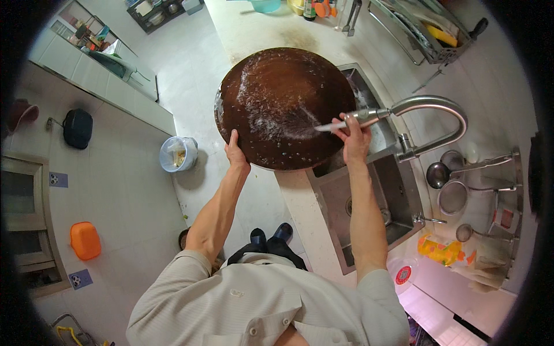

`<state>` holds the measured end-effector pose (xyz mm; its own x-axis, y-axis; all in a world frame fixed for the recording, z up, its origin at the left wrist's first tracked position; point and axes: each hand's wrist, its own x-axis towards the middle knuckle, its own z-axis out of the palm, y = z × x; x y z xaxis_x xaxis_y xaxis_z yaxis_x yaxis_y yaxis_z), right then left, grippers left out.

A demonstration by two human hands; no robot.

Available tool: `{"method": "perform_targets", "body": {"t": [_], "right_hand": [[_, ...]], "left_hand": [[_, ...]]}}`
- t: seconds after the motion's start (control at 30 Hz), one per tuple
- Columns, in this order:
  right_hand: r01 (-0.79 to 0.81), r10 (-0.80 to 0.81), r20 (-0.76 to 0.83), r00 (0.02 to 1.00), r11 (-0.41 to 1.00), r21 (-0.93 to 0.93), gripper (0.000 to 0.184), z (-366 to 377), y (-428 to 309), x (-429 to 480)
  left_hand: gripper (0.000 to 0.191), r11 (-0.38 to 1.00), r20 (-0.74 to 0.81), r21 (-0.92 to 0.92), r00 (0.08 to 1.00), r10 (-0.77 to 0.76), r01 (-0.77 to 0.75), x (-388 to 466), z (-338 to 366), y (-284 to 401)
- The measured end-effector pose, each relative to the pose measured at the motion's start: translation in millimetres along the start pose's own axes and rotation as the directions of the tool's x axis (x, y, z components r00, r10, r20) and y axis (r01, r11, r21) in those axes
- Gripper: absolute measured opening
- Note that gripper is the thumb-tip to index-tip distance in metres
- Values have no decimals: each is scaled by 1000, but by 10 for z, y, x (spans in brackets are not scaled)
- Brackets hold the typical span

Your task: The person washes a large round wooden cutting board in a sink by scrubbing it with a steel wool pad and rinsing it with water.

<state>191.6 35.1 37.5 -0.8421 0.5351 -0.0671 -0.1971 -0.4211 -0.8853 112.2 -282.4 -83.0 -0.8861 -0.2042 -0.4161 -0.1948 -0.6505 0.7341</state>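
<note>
A large round dark-brown board, likely wooden, is tilted over the counter edge and the far sink basin. My left hand grips its near left rim, thumb on top and fingers hidden underneath. In my right hand is the spray head of a curved metal faucet. Water leaves the nozzle and spreads over the board's wet face, with foam and droplets on it. The board covers part of the far basin.
Nearer me lies a second steel basin. Ladles and strainers hang along the right wall. A dish rack is mounted at the upper right. On the floor at left stands a lined waste bin. Bottles stand on the far counter.
</note>
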Motion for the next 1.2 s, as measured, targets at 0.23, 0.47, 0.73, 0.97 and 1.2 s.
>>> {"method": "perform_targets", "body": {"t": [0.23,0.47,0.73,0.97,1.2], "right_hand": [[-54,46,49,998,983,178,46,254,-1,-162],[-97,78,85,993,967,236,47,368,-68,-167],[-52,38,-91,995,986,-160,41,103,-8,-166],[-135,111,81,990,898,419,39,720,-54,-142],[-57,52,33,998,980,191,35,226,50,-67]], "left_hand": [[48,991,144,-92,986,-86,100,220,-64,94],[61,996,-3,-1,996,-84,84,356,50,330],[54,990,37,125,997,63,-67,-69,-117,-16],[96,984,-227,129,970,-90,122,-862,135,-210],[114,199,249,901,836,488,-385,-524,61,330]]}}
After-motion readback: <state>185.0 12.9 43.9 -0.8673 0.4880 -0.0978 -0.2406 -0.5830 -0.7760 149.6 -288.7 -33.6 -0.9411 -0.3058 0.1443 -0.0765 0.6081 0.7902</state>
